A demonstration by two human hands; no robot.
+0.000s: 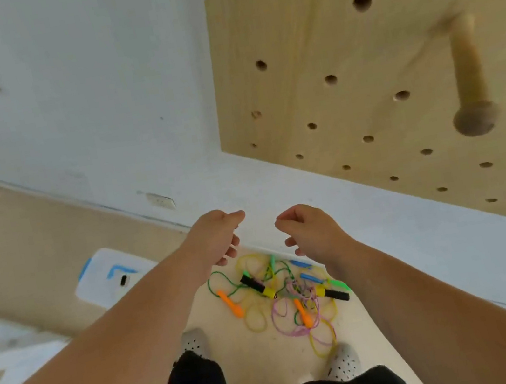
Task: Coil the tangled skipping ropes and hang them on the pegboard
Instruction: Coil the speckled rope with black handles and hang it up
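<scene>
A: Question one: where are the skipping ropes [283, 300]?
B: On the pale floor [238, 355], in one tangled heap at the foot of the white wall [98, 117], just ahead of the person's perforated grey shoes [194, 340]. Yellow, green and pink cords loop over one another.
A: Handles?
B: Mixed into the heap: two orange ones, two black with yellow ends, two blue nearest the wall, and a green one at the right edge.
A: And the hands?
B: Both reach out in front, above the heap and clear of it. The left hand [216, 238] has its fingers loosely curled and holds nothing. The right hand [311, 229] is much the same: fingers softly bent, thumb near the forefinger, nothing in it. They are near each other but apart.
A: The pegboard?
B: The wooden pegboard [345, 92] is on the wall, up and to the right, dotted with round holes. One wooden peg [468, 78] with a knobbed end sticks out of it.
A: Anything else?
B: A white container [105, 280] with blue clips sits on the floor to the left, by the wall.
</scene>
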